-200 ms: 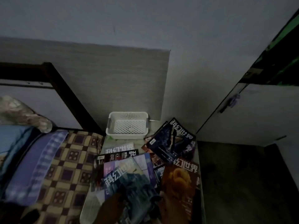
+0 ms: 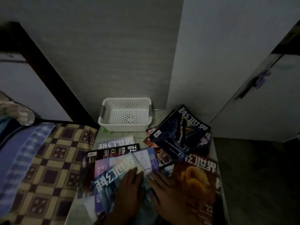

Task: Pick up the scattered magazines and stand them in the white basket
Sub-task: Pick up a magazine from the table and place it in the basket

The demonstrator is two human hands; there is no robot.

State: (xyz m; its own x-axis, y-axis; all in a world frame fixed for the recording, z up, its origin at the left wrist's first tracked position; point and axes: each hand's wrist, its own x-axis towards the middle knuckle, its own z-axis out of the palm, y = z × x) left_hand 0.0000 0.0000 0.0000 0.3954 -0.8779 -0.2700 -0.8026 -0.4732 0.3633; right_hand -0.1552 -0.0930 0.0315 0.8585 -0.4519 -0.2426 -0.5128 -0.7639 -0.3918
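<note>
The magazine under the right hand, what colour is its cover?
Orange-brown, with a golden coiled figure; only the head view shows it.

Both hands reach in from six o'clock, the left hand [image 2: 129,190] lying flat with straight fingers pointing toward twelve, the right hand [image 2: 170,195] just beside it at three o'clock, palm down, its fingers spread and angled toward eleven.
</note>
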